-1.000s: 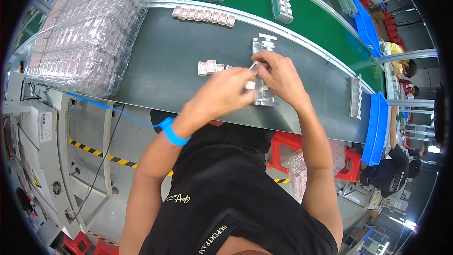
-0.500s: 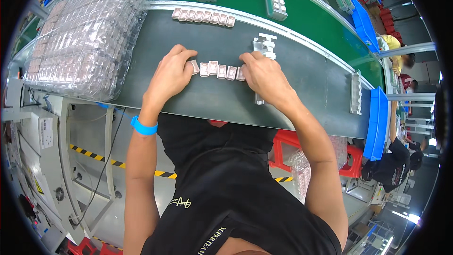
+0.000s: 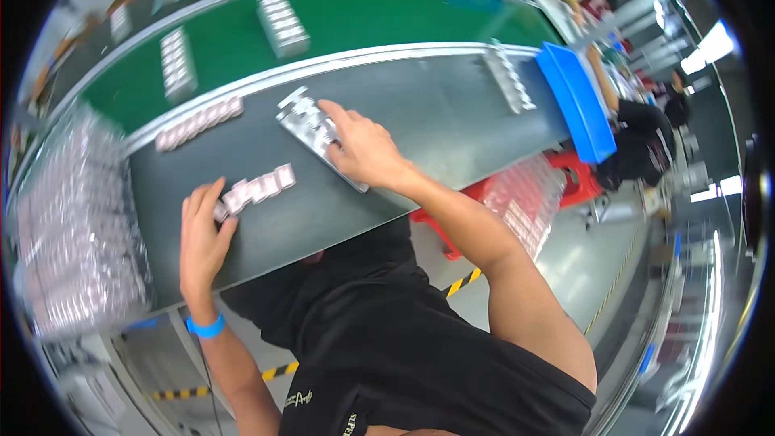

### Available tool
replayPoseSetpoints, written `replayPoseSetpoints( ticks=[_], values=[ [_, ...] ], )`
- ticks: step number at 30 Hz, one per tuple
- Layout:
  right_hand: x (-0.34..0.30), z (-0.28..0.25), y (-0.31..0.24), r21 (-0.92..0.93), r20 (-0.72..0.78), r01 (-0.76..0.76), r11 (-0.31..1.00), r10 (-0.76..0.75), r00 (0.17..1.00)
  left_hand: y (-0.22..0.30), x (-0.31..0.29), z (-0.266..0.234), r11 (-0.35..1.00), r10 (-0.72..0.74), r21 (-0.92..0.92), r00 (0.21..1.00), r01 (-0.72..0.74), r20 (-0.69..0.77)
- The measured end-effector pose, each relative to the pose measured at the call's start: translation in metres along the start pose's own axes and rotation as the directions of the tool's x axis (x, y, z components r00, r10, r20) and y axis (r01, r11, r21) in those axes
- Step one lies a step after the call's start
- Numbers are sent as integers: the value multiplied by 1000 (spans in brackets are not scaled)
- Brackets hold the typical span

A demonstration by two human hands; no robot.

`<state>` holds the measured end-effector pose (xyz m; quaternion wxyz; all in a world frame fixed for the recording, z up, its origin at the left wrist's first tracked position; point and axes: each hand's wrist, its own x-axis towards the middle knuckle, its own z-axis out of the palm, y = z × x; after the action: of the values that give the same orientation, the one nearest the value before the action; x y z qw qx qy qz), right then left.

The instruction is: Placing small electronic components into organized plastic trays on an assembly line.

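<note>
A slightly staggered row of small pale pink box-shaped parts (image 3: pixel 262 187) lies on the dark work surface. My left hand (image 3: pixel 202 238) is at the row's left end, thumb and forefinger apart on either side of the end part. A long clear plastic tray (image 3: pixel 305 139) stands to the right of the row, with white pieces (image 3: pixel 303 105) at its far end. My right hand (image 3: pixel 367 149) reaches over this tray from the right, its forefinger stretched out and its thumb apart near the tray's edge. Motion blur hides the exact contact.
Another row of pink parts (image 3: pixel 200 123) lies by the metal rail. Filled trays (image 3: pixel 282 26) stand on the green belt (image 3: pixel 226 48). A plastic-wrapped stack (image 3: pixel 81 226) rises at left. A blue bin (image 3: pixel 577 101) and a clear tray (image 3: pixel 508 77) are at right, with co-workers beyond.
My view has swung to the right. My right hand has left the right end of the row and moved onto the clear tray. My left hand stays at the left end.
</note>
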<state>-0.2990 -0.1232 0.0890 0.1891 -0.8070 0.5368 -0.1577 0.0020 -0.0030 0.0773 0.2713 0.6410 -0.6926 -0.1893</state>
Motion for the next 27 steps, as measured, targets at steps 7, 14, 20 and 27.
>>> replayPoseSetpoints(
  ticks=[7, 14, 20, 27],
  values=[
    [-23, -58, 149, -225, -334, -125, 966, 44, 941, 4, 6, 5, 1000, 8, 5, 1000, -8, 15],
    [-12, -98, 264, -640, -538, -474, 605, 88, 838, -1, -2, 3, 997, -69, -39, 998, 69, 13],
    [-19, -149, 372, -588, -452, -484, 649, 232, 861, 8, 11, 7, 999, 37, -30, 999, -37, -18],
    [2, -146, 360, -589, -615, -504, 632, 54, 787, 10, 13, 10, 999, 46, 6, 999, -46, -27]
  ],
)
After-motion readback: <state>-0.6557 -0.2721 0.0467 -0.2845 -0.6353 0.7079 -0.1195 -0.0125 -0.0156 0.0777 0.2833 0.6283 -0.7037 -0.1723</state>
